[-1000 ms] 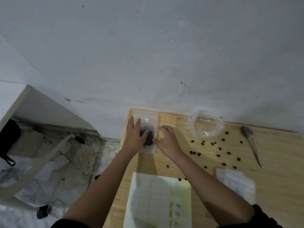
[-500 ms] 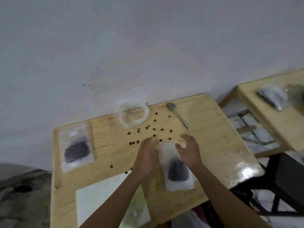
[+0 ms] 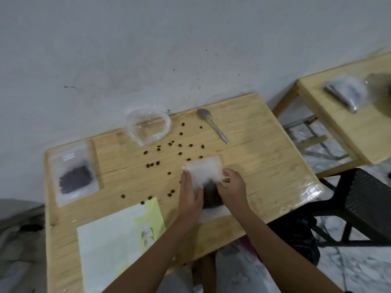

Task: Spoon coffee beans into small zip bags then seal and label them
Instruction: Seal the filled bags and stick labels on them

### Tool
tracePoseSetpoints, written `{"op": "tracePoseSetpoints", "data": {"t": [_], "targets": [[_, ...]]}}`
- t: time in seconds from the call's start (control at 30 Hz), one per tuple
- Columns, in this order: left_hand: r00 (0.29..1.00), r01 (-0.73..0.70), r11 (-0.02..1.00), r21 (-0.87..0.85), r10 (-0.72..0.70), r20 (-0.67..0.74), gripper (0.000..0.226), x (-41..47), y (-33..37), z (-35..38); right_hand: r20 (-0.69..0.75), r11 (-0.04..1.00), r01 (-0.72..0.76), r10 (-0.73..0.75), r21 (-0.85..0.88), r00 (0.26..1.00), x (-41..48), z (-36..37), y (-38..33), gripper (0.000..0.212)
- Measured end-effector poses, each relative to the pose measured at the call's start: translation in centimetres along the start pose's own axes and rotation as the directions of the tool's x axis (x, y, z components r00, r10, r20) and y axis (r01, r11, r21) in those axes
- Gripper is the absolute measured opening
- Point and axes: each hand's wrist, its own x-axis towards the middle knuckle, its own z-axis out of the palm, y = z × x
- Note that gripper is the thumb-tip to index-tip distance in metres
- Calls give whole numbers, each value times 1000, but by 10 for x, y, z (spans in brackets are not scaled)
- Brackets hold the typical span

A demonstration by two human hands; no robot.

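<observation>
A small clear zip bag (image 3: 206, 172) holding dark coffee beans lies near the middle of the wooden table (image 3: 264, 161). My left hand (image 3: 190, 193) lies flat on the bag's left side, fingers straight. My right hand (image 3: 232, 187) pinches the bag's right edge near the top. A second filled bag (image 3: 74, 174) with a white label lies at the table's left. Loose coffee beans (image 3: 169, 153) are scattered behind the bag. A metal spoon (image 3: 212, 124) lies at the back right. A label sheet (image 3: 118, 240) lies at the front left.
A crumpled clear plastic bag (image 3: 148, 127) sits at the back against the wall. A second wooden table (image 3: 359, 132) at the right carries another bag of beans (image 3: 344, 92). A black chair (image 3: 368, 199) stands at the right, just past the table's corner.
The camera swung from the labelled bag at the left to the second bag. Both hands left the first bag and now hold this one, the right hand pinching its edge.
</observation>
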Motion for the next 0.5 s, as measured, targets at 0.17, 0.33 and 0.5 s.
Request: {"op": "tracePoseSetpoints", "data": {"t": [0.17, 0.33, 0.5], "targets": [[989, -18, 985, -171, -7, -146, 54, 7, 19, -11, 31, 993, 69, -72, 99, 997, 15, -11, -19, 40], [952, -80, 935, -346, -30, -303, 30, 12, 30, -54, 157, 964, 156, -192, 217, 969, 27, -15, -53, 32], [888, -86, 856, -509, -166, -429, 30, -7, 20, -95, 401, 939, 220, -314, 264, 861, 16, 11, -83, 25]]}}
